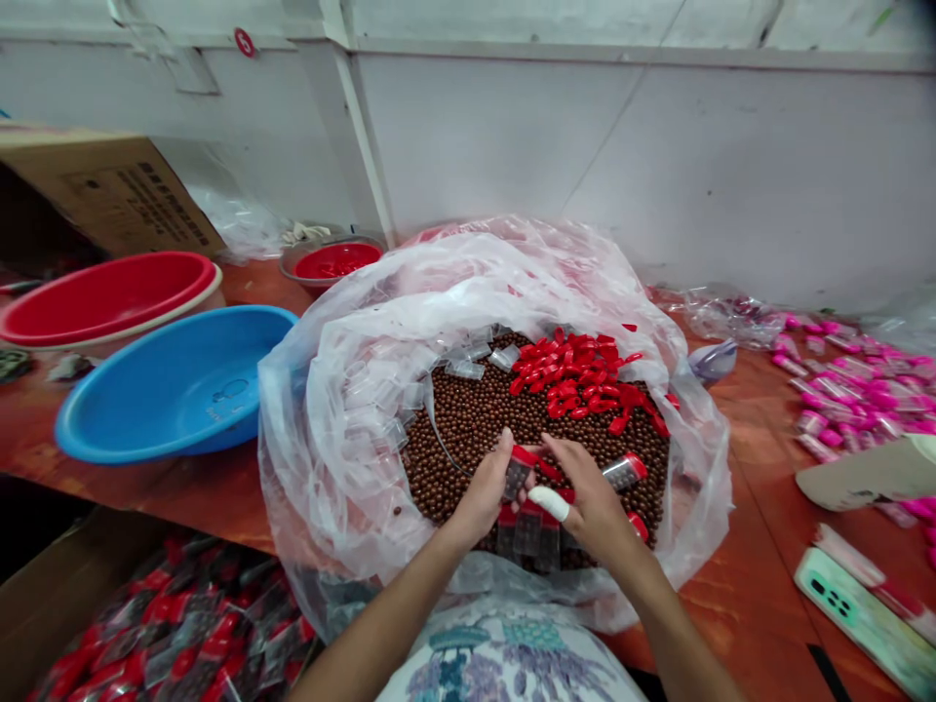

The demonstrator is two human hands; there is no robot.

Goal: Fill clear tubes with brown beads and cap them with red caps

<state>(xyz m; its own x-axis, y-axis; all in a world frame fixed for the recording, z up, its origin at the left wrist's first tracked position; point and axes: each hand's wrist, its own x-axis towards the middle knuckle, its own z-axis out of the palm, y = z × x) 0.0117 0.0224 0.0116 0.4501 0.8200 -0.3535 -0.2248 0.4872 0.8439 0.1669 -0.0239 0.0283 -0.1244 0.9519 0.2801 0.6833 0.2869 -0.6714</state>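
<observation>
My left hand (484, 492) is closed around a small clear plastic container (517, 476) with a red top, its inside dark with brown balls. My right hand (591, 502), a white cover on its thumb, curls its fingers at a red cap (548, 469) beside that container. Below both hands, several filled red-topped containers (527, 534) lie in a row. Brown balls (468, 414) fill a basin lined with a clear plastic bag (329, 390). On the balls rest a heap of loose red caps (574, 370), empty clear containers (464, 369) and a filled container (624, 472).
A blue basin (175, 390) and a red basin (109, 297) stand left, near a cardboard box (109, 195). Lower left, a box holds filled red-topped containers (190, 624). Pink-capped containers (863, 380), a cup (870, 473) and a phone (863, 614) lie right.
</observation>
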